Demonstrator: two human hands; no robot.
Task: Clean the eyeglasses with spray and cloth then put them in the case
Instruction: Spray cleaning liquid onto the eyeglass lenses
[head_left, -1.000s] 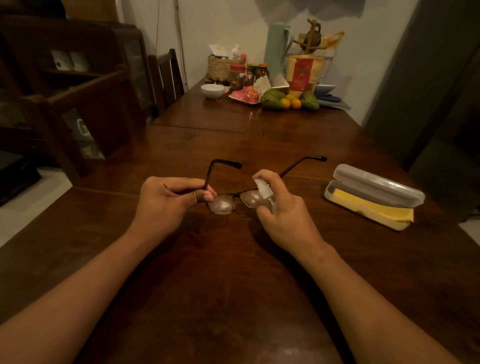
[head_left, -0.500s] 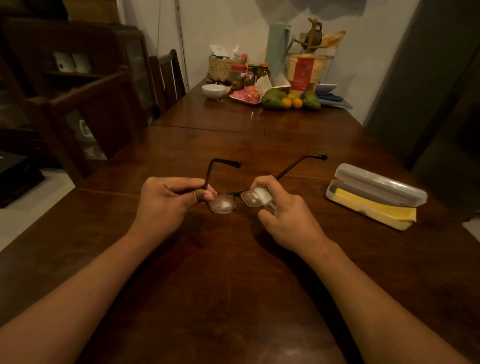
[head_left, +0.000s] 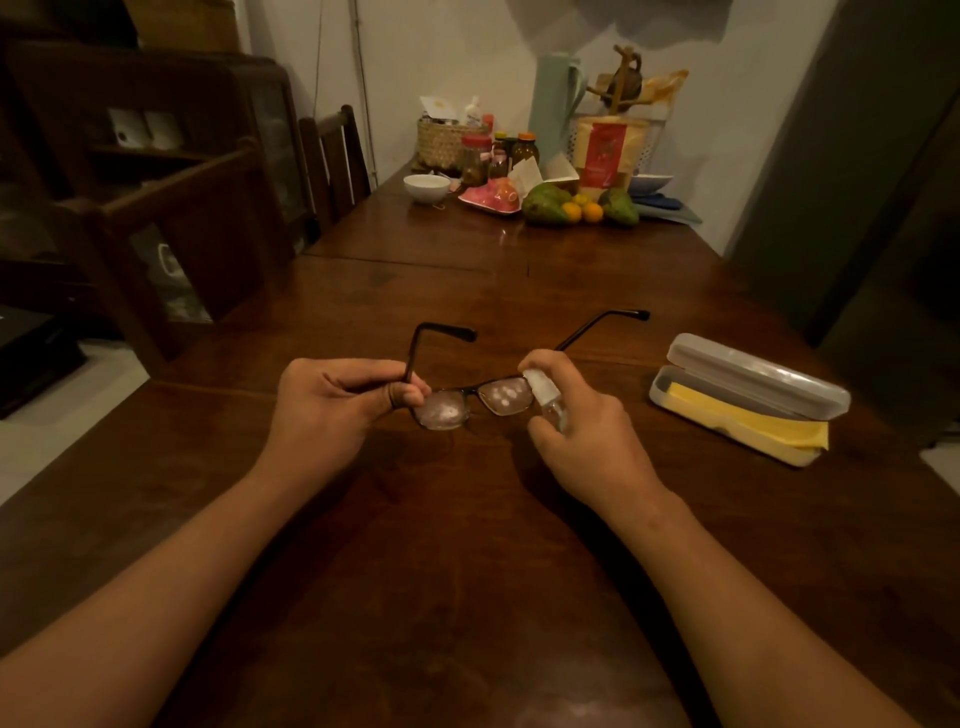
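The eyeglasses (head_left: 474, 389) have a black frame; both lenses, between the left fingers (head_left: 410, 396) and the right fingers (head_left: 543, 359), are mottled with whitish blotches. Under the right fingers the spray bottle (head_left: 549, 400) is clear with a white cap. To the right of those fingers the case (head_left: 753, 371) is translucent pale grey, the cloth (head_left: 748, 422) in it plain yellow. The counter (head_left: 441, 519) is dark reddish-brown wood with faint grain. Far beyond the fingers: a white bowl (head_left: 426, 187), green fruit (head_left: 545, 204), orange fruit (head_left: 592, 212), a pale green flask (head_left: 553, 104)

One pair of eyeglasses (head_left: 442, 411), one spray bottle (head_left: 546, 395); at three o'clock, one case (head_left: 753, 371), one cloth (head_left: 753, 423); at twelve, two oranges (head_left: 572, 212).
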